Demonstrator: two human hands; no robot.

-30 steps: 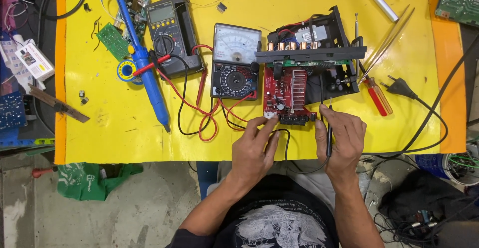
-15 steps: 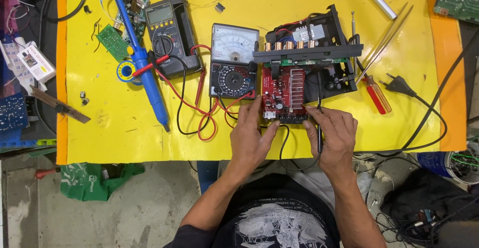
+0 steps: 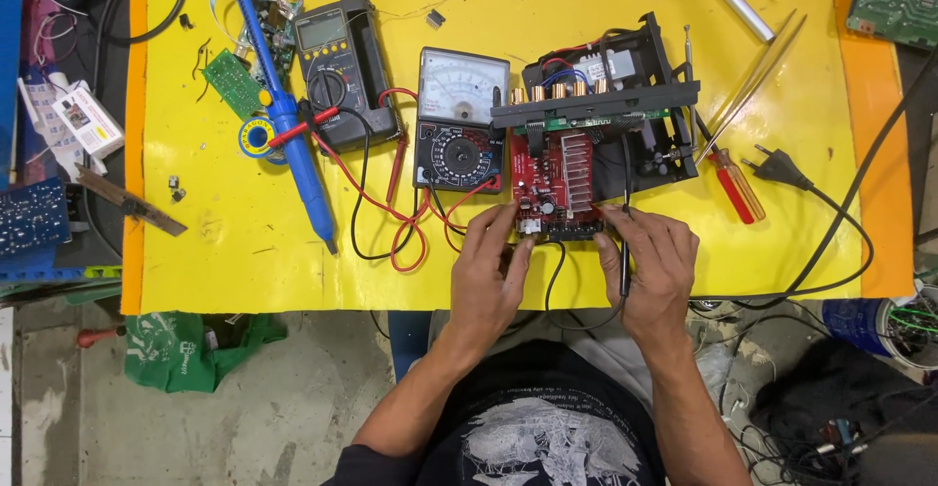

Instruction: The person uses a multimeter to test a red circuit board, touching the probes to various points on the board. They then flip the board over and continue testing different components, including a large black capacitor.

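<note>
While both hands work at the near edge of the red circuit board, the scene reads as follows.

Landmark: red circuit board, lying on the yellow mat with a finned heat sink on top and its far end under a black chassis frame.

Left hand: at the board's near left corner, fingers curled with the tips touching the board's edge beside a small white connector; whether they pinch anything cannot be told.

Right hand: at the board's near right corner, fingers pressed together around a slim black probe held upright, its tip towards the board.

Analogue meter: just left of the board, touching or nearly so, with red and black leads looping from it.

Digital multimeter: further left of the board.

Blue soldering iron: well left of the board, lying lengthwise.

Red-handled screwdriver: right of the board, beyond the frame.

Black mains plug: right of the screwdriver.
</note>
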